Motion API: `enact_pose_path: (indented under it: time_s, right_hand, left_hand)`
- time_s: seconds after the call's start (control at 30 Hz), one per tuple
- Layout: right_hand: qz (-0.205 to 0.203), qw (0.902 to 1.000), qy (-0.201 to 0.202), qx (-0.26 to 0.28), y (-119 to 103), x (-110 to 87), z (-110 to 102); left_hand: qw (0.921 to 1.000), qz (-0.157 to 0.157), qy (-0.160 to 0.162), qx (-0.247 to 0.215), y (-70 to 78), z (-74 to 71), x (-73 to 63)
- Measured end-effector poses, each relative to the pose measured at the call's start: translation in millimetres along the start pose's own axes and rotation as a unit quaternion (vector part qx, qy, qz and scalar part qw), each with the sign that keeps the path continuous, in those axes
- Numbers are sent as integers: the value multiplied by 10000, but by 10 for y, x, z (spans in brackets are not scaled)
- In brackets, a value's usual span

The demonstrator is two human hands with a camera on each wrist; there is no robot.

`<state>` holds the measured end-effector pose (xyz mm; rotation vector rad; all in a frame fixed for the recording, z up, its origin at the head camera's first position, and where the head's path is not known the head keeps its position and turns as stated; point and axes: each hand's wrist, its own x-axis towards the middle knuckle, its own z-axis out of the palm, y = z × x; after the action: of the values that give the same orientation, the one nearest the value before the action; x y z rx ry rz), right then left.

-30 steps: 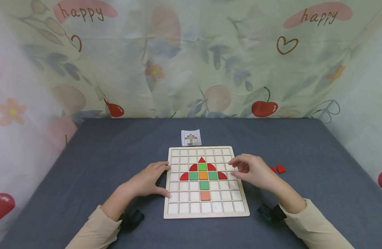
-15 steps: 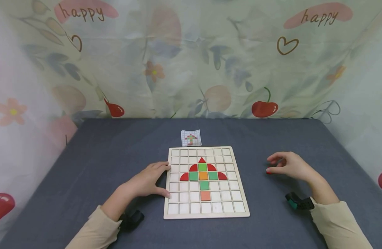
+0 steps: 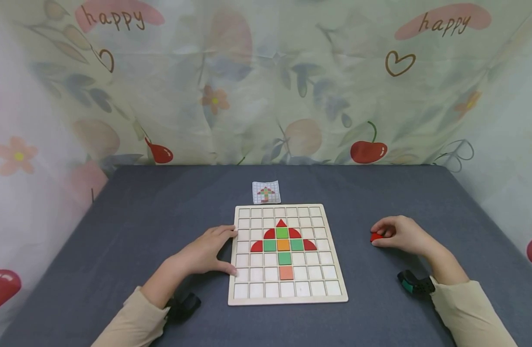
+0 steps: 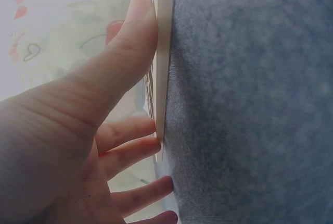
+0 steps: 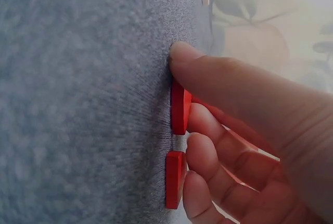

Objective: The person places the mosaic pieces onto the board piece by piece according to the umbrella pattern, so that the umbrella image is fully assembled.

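My left hand (image 3: 203,251) rests along the left edge of a pale wooden grid board (image 3: 287,302), its thumb and fingertips touching the frame. Red, green, orange and salmon tiles lie in the board's cells in an arrow-like pattern, with a red triangle (image 3: 281,223) at the top. To the right of the board, my right hand (image 3: 402,235) pinches a small red tile (image 3: 376,236) between thumb and fingers, down at the cloth. In the right wrist view a second red tile (image 5: 174,179) stands out beside the held one (image 5: 180,112), close to the other fingertips.
A small pattern card (image 3: 266,193) lies just beyond the board's far edge, printed with a similar figure. Dark grey cloth (image 3: 170,202) covers the table. A printed curtain (image 3: 266,96) hangs behind. Each wrist carries a black strap (image 3: 415,283).
My right hand has moved right, from the board's right edge to the loose red tiles, and has closed its fingers on one. The left hand and board have stayed put.
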<state>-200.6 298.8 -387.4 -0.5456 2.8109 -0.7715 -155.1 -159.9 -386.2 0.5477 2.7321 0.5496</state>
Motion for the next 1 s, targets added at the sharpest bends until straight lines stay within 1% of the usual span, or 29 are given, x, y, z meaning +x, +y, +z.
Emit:
enact_pose_path:
  time_s: [0.17,0.3,0.5,0.63,0.8,1.0]
  right_hand:
    - [-171,9998,74,-66,-4,-5,9]
    - [-351,9992,192,-85,-42,-13,25]
    - [-283,9995,146,47,-217,-14,23]
    - [-343,9993,91,86,-363,-19,33]
    - [-506,9985,36,183,-513,-37,63]
    - [-757,9962,70,426,-612,-42,105]
  left_hand:
    - [10000,-27,-2,9,-5,8,-3]
    - [10000,18,-10,28,-8,8,-1]
    - [10000,73,-10,41,-6,6,-2]
    - [10000,73,4,37,-7,5,2]
    - [10000,78,5,57,-12,10,4]
    - [9999,117,26,70,-20,8,9]
